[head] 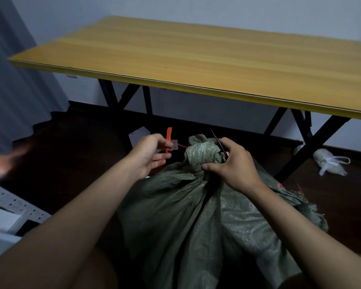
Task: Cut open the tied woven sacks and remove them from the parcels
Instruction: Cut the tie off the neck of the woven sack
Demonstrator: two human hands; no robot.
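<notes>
Pinching the orange seal tag point(168, 140), left hand point(149, 154) pulls it taut. Right hand point(230, 163) grips scissors point(219, 143) at the green woven sack point(186, 215) neck. Risk: blades slipping toward the fingers.

Both bare arms reach forward and down. The left hand point(149, 154) has its fingers curled, pinching something thin. The right hand point(230, 163) is curled in a grip, thumb pointing left.

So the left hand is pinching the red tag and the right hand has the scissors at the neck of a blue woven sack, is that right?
Not quite: the woven sack is green, not blue, as the head view shows. The rest holds: the left hand pinches the red tag, and the right hand holds the scissors at the sack's neck.
</notes>
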